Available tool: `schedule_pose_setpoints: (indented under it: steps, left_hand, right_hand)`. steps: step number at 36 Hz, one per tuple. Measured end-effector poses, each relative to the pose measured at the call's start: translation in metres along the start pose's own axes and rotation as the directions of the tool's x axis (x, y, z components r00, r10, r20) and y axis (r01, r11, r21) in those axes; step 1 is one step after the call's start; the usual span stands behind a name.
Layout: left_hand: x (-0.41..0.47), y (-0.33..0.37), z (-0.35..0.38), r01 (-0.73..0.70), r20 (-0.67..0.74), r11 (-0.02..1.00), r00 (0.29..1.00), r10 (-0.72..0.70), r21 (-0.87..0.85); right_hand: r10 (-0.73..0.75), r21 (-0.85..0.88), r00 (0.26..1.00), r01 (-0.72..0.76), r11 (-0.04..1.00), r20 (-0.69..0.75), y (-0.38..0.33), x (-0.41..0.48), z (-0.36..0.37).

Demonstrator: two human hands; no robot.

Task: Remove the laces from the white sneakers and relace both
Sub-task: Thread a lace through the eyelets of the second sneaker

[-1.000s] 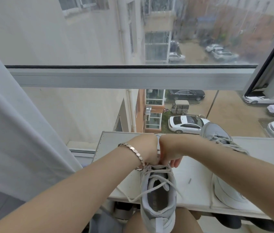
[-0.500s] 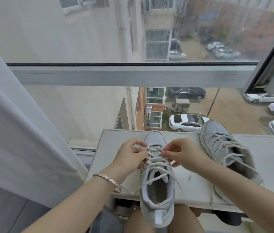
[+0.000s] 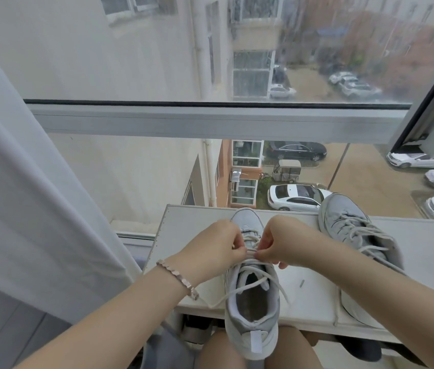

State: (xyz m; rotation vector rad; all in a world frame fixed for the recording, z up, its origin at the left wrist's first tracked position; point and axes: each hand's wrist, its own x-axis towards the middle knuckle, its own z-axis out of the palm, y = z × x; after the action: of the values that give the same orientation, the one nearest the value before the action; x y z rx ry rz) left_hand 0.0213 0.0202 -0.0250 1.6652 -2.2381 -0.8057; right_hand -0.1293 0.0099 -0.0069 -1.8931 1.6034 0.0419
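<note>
One white sneaker [image 3: 252,310] lies toe-away on the white table [image 3: 312,296], its heel hanging over the near edge above my knees. My left hand [image 3: 218,247] and my right hand [image 3: 281,245] meet over its middle eyelets, each pinching the white lace [image 3: 250,253]. Loose lace ends trail across the shoe's opening to both sides. The second white sneaker [image 3: 354,235] stands to the right, laced, partly hidden behind my right forearm.
A large window [image 3: 210,121] rises directly behind the table, with a street and parked cars far below. A white curtain [image 3: 32,209] hangs at the left. A small dark object [image 3: 301,283] lies on the table between the shoes.
Both hands have drawn back from the toe to the middle eyelets, uncovering the toe and the right sneaker. They now pinch the lace closer together.
</note>
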Motion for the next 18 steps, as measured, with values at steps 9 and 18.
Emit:
schedule_pose_setpoints:
  steps: [9, 18]
  left_hand:
    - [-0.015, -0.009, 0.023, -0.069, -0.216, 0.988, 0.976, 0.039, -0.135]
    - [-0.016, -0.019, 0.025, -0.028, -0.251, 0.966, 0.967, -0.039, -0.256]
  right_hand:
    - [-0.006, -0.078, 0.998, 0.002, 0.997, -0.056, -0.003, 0.000, 0.005]
    - [-0.108, 0.118, 0.984, 0.125, 0.985, -0.142, 0.014, -0.005, 0.011]
